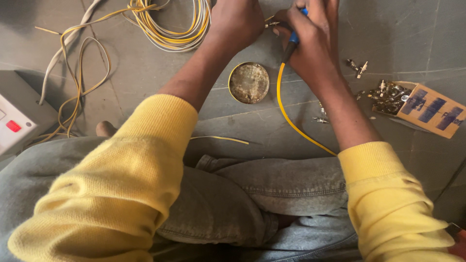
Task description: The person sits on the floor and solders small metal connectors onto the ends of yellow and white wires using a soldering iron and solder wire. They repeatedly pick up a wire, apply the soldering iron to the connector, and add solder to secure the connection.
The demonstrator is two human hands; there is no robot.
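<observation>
So, far left: a white switch box (14, 127) with a red button sits at the frame edge on the grey floor (145, 73). Just right of it, loose yellow and white wires (77, 73) trail up toward a coil of yellow-white cable (170, 29) at the top. A short yellow wire offcut (221, 139) lies near the knee. Left hand (236, 22), top centre, fingers curled closed; they seem to pinch a small brass connector (272, 23) that pokes out to the right, but the grip itself is hidden. Below, between both forearms, a round open tin (249, 82) of brownish paste rests on the floor. Right hand (313, 41) is just beside the left, fingers wrapped tight round a blue-handled tool (292, 41), with its yellow cord (291, 119) curving down to the right sleeve. The tool's tip is out of sight behind the fingers. Right of that wrist, a few loose brass connectors (357, 67) are scattered on the floor, well apart from the hands. Far right: a small cardboard box (429, 109) with a heap of metal connectors (388, 92) at its open end. Yellow sleeves, grey jeans fill the bottom.
</observation>
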